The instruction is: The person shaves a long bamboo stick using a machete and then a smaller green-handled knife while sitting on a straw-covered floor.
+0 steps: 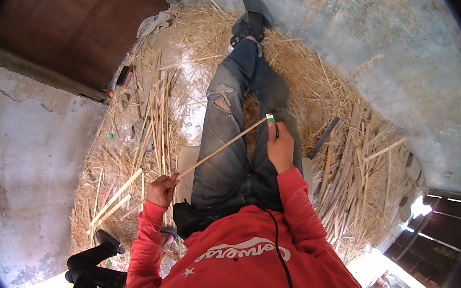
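Note:
A long thin bamboo strip [225,145] runs slantwise across my jeans. Near its lower end my left hand [161,189] is closed round it, and a short tail sticks out behind that hand. The other end reaches my right hand [281,149], which is closed on a small green-handled tool [270,120] with a pale metal tip. That tip meets the strip above my right knee; its exact kind is too small to make out. My legs [226,127] stretch out ahead, crossed at the ankles.
Several split strips [160,120] lie to my left, and a larger pile of strips [349,177] lies to my right. Straw shavings [299,67] cover the floor. Walls [394,60] stand close ahead and at the left. A dark tripod-like leg [99,267] is at the lower left.

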Tool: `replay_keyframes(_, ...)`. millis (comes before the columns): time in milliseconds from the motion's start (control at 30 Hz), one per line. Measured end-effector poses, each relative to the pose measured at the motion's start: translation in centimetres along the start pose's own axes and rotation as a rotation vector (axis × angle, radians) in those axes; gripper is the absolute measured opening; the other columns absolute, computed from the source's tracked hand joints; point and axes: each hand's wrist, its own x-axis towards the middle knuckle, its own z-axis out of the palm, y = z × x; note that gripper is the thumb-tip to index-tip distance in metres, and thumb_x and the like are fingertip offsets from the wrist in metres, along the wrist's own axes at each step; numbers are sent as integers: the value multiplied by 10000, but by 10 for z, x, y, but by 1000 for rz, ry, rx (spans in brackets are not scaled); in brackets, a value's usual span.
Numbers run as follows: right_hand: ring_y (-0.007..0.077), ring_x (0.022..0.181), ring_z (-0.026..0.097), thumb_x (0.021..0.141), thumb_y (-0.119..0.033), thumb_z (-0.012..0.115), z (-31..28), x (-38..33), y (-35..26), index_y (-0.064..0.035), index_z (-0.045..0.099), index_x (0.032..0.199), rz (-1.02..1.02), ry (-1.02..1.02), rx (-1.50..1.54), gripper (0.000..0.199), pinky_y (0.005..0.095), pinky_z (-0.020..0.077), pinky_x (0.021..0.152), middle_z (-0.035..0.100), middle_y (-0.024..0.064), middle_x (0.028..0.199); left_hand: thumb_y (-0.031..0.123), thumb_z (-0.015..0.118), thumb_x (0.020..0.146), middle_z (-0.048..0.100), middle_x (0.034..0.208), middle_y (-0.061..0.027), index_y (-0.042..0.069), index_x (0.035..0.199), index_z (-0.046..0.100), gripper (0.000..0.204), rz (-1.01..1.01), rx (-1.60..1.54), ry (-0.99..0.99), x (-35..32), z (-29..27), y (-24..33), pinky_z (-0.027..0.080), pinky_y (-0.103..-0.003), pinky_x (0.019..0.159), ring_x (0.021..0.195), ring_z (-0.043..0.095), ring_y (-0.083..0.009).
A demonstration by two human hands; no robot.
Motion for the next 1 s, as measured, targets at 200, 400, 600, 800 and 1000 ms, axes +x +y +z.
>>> replay_keyframes(200, 507, 853, 616, 1029, -380, 520, 2, -1, -3, -71, 611, 1081, 37, 5, -69, 326, 581, 467, 698, 666, 274, 877, 93, 730, 899, 597, 701, -136, 29, 1053, 758, 168, -27, -63, -13, -2, 7, 3, 437, -373, 507, 534, 580, -277)
replay_keyframes(400, 515, 921, 608, 1036, -395, 501, 14, -1, 5, -78, 610, 1123, 13, -184, -59, 347, 569, 482, 749, 665, 285, 937, 57, 731, 887, 569, 657, -162, -21, 961, 742, 108, -46, -167, -2, 0, 31, 5, 422, -374, 512, 543, 582, -280)
replay_keyframes(600, 518, 913, 593, 1037, -389, 502, 18, -4, 6, -44, 586, 1021, -96, -275, -24, 355, 573, 470, 736, 652, 280, 902, 73, 696, 916, 584, 683, -157, -17, 1032, 731, 151, -7, -175, -21, 7, 38, 10, 443, -401, 514, 549, 583, -318)
replay_keyframes(800, 528, 906, 584, 1037, -371, 502, 21, -8, -1, -36, 571, 1003, -61, -322, 21, 344, 583, 456, 739, 645, 288, 899, 126, 680, 917, 609, 708, -181, 8, 989, 715, 143, 15, -83, -16, 46, 58, 39, 477, -460, 579, 640, 620, -381)
replay_keyframes(1000, 528, 911, 587, 1039, -353, 504, 43, -27, -6, -6, 570, 1001, -93, -389, 88, 355, 573, 457, 744, 642, 300, 912, 146, 673, 912, 626, 719, -216, 12, 895, 689, 136, 19, -84, 9, 66, 61, 54, 488, -503, 630, 685, 626, -432)
